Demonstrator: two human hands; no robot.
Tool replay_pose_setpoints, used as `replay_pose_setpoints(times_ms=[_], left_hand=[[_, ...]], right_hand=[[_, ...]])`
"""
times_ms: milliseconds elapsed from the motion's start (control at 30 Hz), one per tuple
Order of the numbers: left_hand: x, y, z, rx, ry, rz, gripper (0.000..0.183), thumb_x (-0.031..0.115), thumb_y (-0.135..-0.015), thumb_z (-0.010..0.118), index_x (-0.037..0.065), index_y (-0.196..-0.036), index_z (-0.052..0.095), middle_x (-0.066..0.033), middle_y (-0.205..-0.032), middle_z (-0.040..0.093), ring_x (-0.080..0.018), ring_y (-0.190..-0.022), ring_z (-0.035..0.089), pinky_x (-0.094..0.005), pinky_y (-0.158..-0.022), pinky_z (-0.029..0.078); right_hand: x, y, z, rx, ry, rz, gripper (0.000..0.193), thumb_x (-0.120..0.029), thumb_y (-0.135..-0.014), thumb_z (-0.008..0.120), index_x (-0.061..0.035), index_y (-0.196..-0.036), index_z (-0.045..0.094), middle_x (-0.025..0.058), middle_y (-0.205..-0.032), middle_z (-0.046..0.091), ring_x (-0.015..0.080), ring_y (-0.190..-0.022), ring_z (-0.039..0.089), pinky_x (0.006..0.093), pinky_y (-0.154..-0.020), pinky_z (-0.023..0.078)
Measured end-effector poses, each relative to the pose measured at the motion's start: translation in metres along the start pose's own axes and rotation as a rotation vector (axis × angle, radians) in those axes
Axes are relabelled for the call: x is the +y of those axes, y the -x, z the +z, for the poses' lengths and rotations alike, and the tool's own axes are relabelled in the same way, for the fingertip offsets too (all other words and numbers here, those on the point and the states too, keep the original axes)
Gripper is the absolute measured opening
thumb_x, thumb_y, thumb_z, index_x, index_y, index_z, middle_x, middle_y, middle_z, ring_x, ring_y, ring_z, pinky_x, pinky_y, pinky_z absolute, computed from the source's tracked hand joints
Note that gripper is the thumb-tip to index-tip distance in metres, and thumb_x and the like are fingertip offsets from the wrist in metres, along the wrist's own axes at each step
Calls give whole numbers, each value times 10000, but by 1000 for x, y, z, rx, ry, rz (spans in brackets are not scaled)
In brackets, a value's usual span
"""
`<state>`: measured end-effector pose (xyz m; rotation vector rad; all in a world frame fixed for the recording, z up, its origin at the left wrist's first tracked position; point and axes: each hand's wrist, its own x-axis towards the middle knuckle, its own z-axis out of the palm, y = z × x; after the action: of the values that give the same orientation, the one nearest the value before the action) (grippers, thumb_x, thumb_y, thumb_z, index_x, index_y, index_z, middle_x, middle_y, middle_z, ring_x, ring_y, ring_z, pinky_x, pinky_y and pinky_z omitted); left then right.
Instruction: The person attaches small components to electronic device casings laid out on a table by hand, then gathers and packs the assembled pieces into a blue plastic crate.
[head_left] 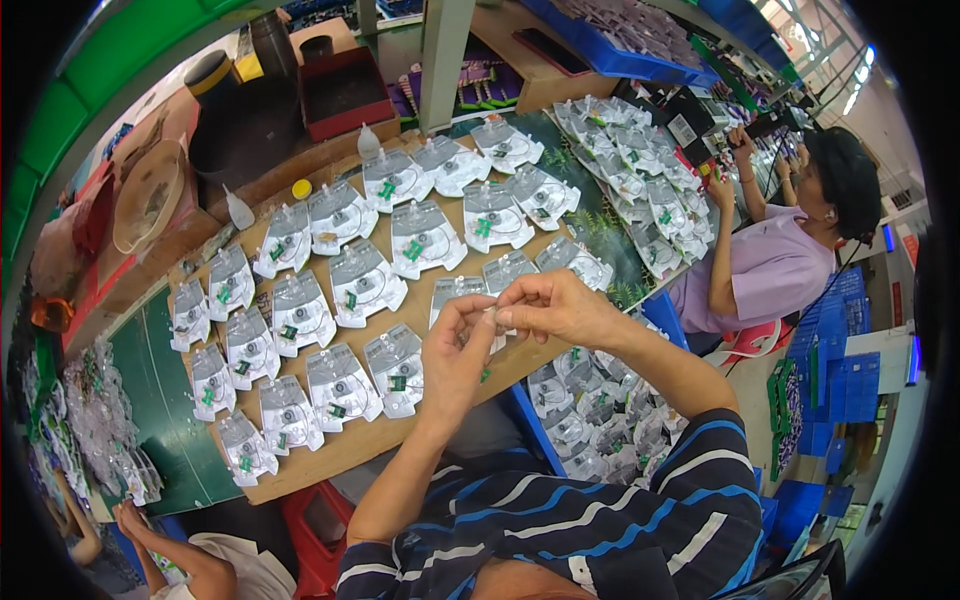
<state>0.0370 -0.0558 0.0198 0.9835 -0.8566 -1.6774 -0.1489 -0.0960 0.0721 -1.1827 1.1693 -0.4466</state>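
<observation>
On a board (345, 440) lie plastic parts (428, 222) in rows; far behind is a box (350, 122); near right, a bin (529, 423) contains more.

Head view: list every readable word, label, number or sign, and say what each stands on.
No text is legible enough to quote.
White label on the black box: too small to read.
Red sign-like patch at far right: too blurred to read.
</observation>
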Motion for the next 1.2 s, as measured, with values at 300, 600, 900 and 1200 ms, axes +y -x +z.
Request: replay_pose_setpoints(times_ms=[300, 600, 900, 1200], left_hand=[[7, -1, -5, -15, 339, -218, 206, 124, -1004, 607, -10, -1161, 608, -63, -860, 640, -25, -546, 452, -165, -408, 295], [-2, 17, 7, 21, -147, 86, 187, 77, -960, 644, 24, -1132, 593, 27, -846, 602, -5, -671, 491, -167, -541, 388], [0, 21, 2, 80, -57, -18, 219, 97, -972, 613, 18, -1169, 555, -3, -812, 595, -25, -582, 453, -184, -455, 344], [4, 18, -6, -194, 347, -403, 215, 127, -1004, 571, -33, -1140, 615, -35, -803, 578, -26, -523, 392, -153, -375, 249]], right_hand=[[7, 7, 21, 238, 88, -304, 221, -186, -954, 688, 17, -1038, 659, 20, -827, 675, 54, -723, 614, 224, -591, 484], [12, 22, 18, 171, 211, -249, 244, -222, -922, 724, 16, -955, 682, 6, -758, 655, 39, -653, 544, 230, -561, 438], [10, 36, 21, 251, 203, -219, 140, -127, -956, 676, -3, -1020, 689, 5, -835, 665, 47, -709, 590, 228, -603, 473], [21, 38, 20, 342, 552, -782, 184, 48, -855, 662, -10, -1028, 685, 118, -993, 687, 205, -884, 697, 302, -748, 548]])
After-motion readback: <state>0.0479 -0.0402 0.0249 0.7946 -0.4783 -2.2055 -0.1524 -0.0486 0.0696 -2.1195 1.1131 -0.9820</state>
